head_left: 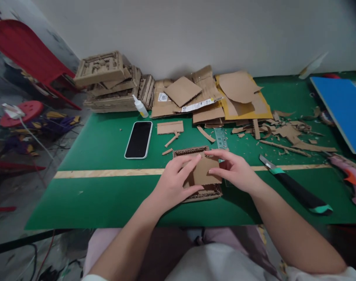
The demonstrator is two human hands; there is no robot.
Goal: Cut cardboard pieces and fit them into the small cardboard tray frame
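Observation:
A small open cardboard box (192, 150) with corrugated edges lies on the green table near its front. Over it is a flat cardboard piece (206, 170), tilted slightly against the box. My right hand (234, 169) grips this piece at its right side, thumb and fingers at its edge. My left hand (179, 179) rests across the left side of the box, thumb and fingers apart, its fingertips close to the piece's upper left edge. Part of the box is hidden under my left hand and the piece. Just behind my right hand lies a clear ruler (220, 138).
A utility knife (296, 187) lies to the right, beside a pink glue gun (349, 175). Behind the box are a phone (139, 139), a glue bottle (140, 107) and cardboard scraps (289, 132). Stacked cardboard trays (107, 84) stand back left; a blue board (341, 111) lies at right.

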